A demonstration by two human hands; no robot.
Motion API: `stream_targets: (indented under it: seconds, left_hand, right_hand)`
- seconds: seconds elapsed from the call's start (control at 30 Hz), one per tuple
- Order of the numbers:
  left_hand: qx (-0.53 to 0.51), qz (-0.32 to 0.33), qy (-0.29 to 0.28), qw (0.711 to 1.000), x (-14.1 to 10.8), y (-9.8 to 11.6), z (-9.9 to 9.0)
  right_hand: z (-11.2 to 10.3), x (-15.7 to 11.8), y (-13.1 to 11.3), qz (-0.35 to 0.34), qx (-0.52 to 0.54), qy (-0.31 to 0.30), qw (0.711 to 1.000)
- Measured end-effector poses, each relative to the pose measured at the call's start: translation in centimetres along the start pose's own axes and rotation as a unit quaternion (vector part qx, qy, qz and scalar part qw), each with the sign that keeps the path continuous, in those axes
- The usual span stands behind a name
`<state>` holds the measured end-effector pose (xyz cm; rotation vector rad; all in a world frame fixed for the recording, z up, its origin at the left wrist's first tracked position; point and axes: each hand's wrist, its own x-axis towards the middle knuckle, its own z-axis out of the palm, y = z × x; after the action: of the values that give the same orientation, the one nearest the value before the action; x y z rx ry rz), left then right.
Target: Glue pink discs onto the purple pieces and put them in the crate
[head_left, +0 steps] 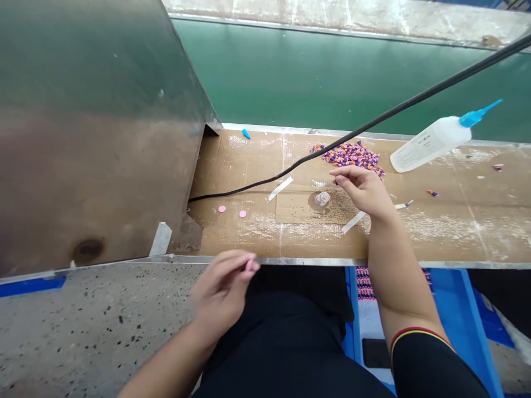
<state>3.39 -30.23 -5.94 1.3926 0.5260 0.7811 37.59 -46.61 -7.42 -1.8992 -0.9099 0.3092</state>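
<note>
My left hand (222, 290), a little blurred, is closed in a pinch on a small pink piece (249, 265) near the front edge of the bench. My right hand (365, 188) reaches over the cardboard with thumb and forefinger pinched together. A tiny dark purple piece (336, 181) shows at those fingertips; its kind is too small to make out. Just behind that hand lies a pile of small purple, orange and pink pieces (357, 155). To its left, a small clear domed lump (322, 199) sits on a wet spot. Two pink discs (243, 214) lie farther left.
A white squeeze bottle (433, 142) with a blue nozzle leans at the right. A black cable (298, 161) crosses above the cardboard. The metal housing (103, 138) bounds the left side. Below the bench, a blue crate (464, 315) holds rows of pieces and a dark phone-like slab (376, 352).
</note>
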Motion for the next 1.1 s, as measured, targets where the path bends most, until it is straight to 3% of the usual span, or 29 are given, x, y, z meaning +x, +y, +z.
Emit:
stream_targets:
  seconds: [0.07,0.13,0.2,0.27,0.57,1.1]
  left_hand:
    - [-0.046,-0.058,-0.023,0.997,1.2,-2.1,3.1]
    - [-0.113,-0.171,-0.031,0.978,2.7,-3.7,5.6]
    - [-0.161,-0.245,-0.015,0.956,4.0,-4.7,7.2]
    - [-0.192,-0.271,0.001,0.943,5.0,-5.3,8.1]
    - [-0.234,-0.243,-0.001,0.941,6.2,-6.3,9.1]
    - [-0.223,-0.254,-0.018,0.941,6.0,-6.9,8.7]
  right_hand:
    - [0.0,-0.7,-0.1,0.022,0.023,-0.001,0.999]
    - [0.0,-1.2,-0.1,0.028,0.026,-0.008,0.999]
    - [-0.1,-1.5,-0.1,0.023,0.015,-0.01,1.0]
    - [-0.1,-1.7,-0.3,0.01,-0.01,-0.003,1.0]
    - [0.0,-2.0,-1.3,-0.116,-0.123,-0.025,0.985]
    - [0.6,-2.1,-1.2,-0.126,-0.183,-0.019,0.975]
